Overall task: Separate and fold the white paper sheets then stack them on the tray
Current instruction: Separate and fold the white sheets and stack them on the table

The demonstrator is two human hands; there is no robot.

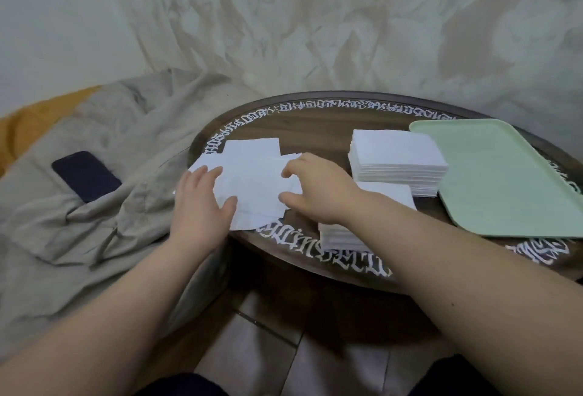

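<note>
1. Two hands work a loose spread of white sheets (252, 181) on the left part of the round worktop (315, 121). The left hand (202, 203) lies flat on the spread's left edge, its fingers (202, 173) nearly straight and the thumb pressing the paper down. The right hand (312, 187) has its fingers curled down onto the right edge, seemingly pinching a sheet; the pinch itself is hidden under the hand.
2. One tall stack (397, 162) sits just left of the green tray (504, 174), touching or nearly touching its rim. A lower stack (344, 234) lies at the near edge, partly under the right forearm. No paper is on the tray.
3. Handling, as a judgement: the sheets look thin, very light and limp, perhaps tissue-like. They will likely cling together, crease readily and tear if tugged.
4. Best hold: pin the spread with a flat palm, then lift a single corner or edge between thumb and forefinger and peel slowly.
5. For carrying a folded sheet, support it flat; it will droop from one corner.
6. A dark phone (85, 174) lies on the grey cloth (94, 222) to the left.
</note>
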